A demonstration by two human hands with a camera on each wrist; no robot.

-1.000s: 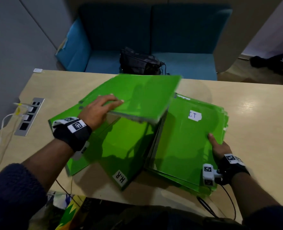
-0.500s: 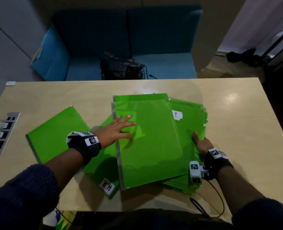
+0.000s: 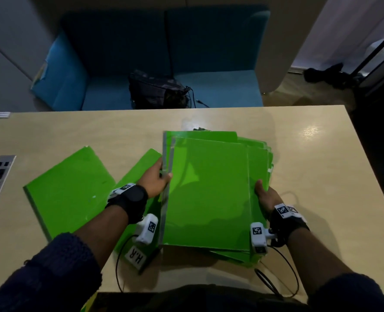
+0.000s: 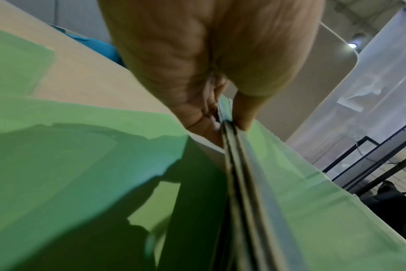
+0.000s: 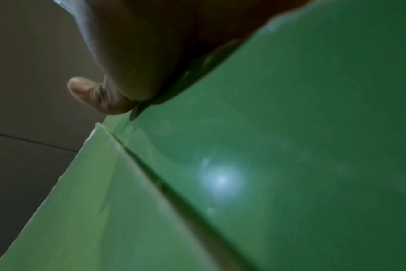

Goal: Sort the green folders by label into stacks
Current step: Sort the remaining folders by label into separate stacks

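Step in hand: squaring the stack of glossy green plastic folders (image 3: 209, 194) on the pale wooden counter (image 3: 74, 131). Left hand (image 3: 155, 180) pinches its spine edge; right hand (image 3: 264, 194) clamps the opposite edge. Next move likely requires exposing a label.

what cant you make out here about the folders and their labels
- Label of the top folder: none shows in the head view.
- Right pile count: edges overlap.
- Left folder: no label visible.
- Right hand fingers: hidden under the pile; right wrist view dark.
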